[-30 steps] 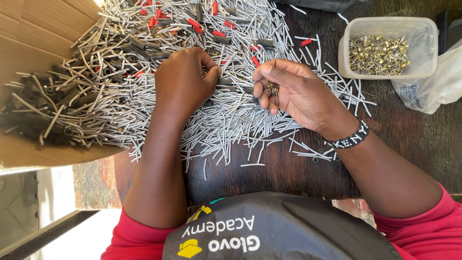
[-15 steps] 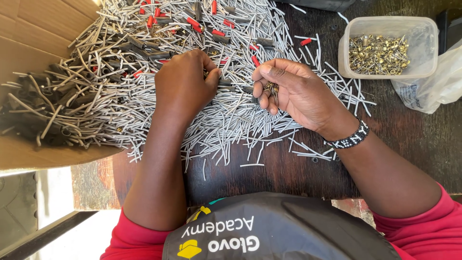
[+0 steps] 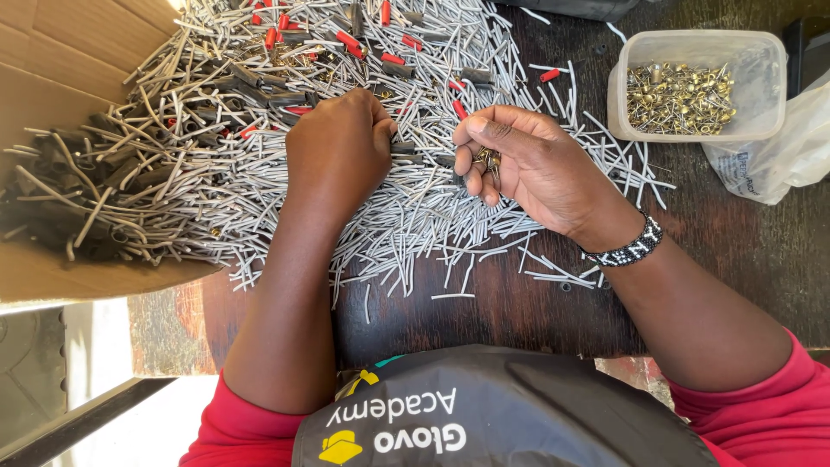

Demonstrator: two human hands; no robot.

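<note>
A small cluster of brass-coloured metal pieces (image 3: 487, 161) is pinched between the thumb and curled fingers of the right hand (image 3: 536, 169), just right of the frame's centre. The exact shape of the pieces cannot be told, as they are mostly hidden by the fingers. The left hand (image 3: 339, 147) is held just beside it, at centre left, knuckles up and fingers closed down onto the heap of grey tube pieces (image 3: 415, 216); a single dark tube appears to be pinched at its fingertips, though the grip itself is hidden.

The grey tube pieces are spread thickly over the dark wooden tabletop (image 3: 743, 251), from the upper middle of the frame down to the centre. Short red sleeves (image 3: 350, 41) and black sleeves (image 3: 285, 101) are mixed into the heap toward the top. At the left edge, a cardboard box flap (image 3: 60, 52) is laid under part of the heap, with more black and grey pieces piled on it.

In the upper right, a clear plastic tub (image 3: 697, 128) is seen holding more brass-coloured metal pieces, well apart from the hands. A crumpled clear plastic bag (image 3: 778, 156) is touching its right side. A beaded wristband (image 3: 627, 249) is worn on the right wrist, and red sleeves (image 3: 761, 406) are visible at the bottom of the frame.
</note>
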